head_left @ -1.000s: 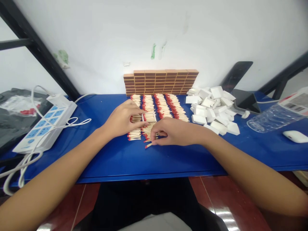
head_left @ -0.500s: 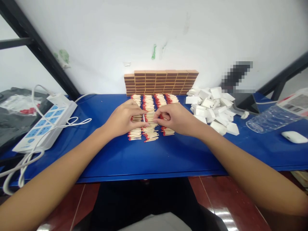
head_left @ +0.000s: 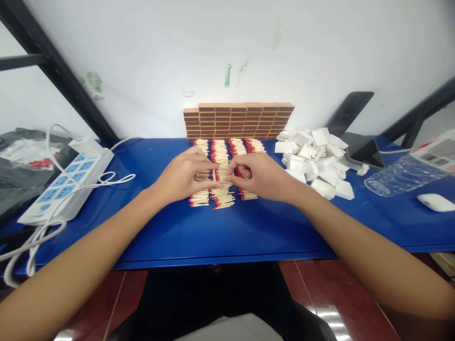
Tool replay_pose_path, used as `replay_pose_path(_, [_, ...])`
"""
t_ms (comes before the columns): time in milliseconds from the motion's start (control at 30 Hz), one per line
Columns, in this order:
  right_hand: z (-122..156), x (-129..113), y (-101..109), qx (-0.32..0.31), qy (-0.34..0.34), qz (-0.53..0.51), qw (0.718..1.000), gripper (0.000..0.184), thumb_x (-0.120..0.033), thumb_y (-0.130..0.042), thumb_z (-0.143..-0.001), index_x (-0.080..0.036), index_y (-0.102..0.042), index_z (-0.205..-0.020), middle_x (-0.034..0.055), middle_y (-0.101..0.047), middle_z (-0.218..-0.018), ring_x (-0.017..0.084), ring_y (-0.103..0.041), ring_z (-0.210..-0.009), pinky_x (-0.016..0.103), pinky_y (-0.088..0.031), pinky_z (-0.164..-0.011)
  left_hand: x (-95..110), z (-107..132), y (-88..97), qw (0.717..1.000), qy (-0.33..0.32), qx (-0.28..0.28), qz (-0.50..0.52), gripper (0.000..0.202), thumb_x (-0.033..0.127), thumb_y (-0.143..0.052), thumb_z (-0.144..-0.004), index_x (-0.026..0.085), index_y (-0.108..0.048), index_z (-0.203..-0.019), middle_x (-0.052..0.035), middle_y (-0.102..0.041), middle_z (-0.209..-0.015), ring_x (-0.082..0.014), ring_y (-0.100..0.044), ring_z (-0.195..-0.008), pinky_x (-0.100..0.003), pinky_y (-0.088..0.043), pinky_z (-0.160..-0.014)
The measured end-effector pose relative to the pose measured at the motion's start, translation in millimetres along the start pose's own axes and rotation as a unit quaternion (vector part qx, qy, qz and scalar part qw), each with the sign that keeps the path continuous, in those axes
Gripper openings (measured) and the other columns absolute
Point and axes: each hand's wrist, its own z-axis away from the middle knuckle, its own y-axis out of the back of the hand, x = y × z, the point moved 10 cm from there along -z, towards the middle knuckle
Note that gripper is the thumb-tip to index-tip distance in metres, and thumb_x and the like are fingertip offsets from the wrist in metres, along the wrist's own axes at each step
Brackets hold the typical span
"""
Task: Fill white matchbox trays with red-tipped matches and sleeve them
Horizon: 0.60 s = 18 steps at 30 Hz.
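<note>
right hand risen beside left hand | both pinching thin red-tipped wooden matches

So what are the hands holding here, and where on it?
Both pinch a small bundle of matches: left hand at its left end, right hand at its right end.

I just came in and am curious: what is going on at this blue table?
A person works with both bare hands over rows of red-tipped matchsticks on the blue table. The left hand holds a small white tray above the rows; the right hand is pinched shut against it, and what it pinches is hidden. Stacked brown matchbox sleeves stand at the wall, and a heap of white trays lies to the right.
</note>
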Motion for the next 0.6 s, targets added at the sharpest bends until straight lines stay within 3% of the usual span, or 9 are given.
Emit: replay_pose_path(600, [-0.1, 1.2, -0.6, 0.002, -0.002, -0.006, 1.000, 0.011, -0.028, -0.072, -0.090, -0.020, -0.068, -0.083, -0.0091, -0.037, -0.055, 0.009, -0.035, -0.053, 0.028, -0.026, -0.060, 2.8, 0.6, -1.1, 1.000, -0.012, -0.005, 0.009, 0.046, 0.056, -0.078, -0.084, 0.020, -0.080, -0.112, -0.0089, -0.077, -0.091, -0.0230, -0.062, -0.090, -0.035, -0.053, -0.078])
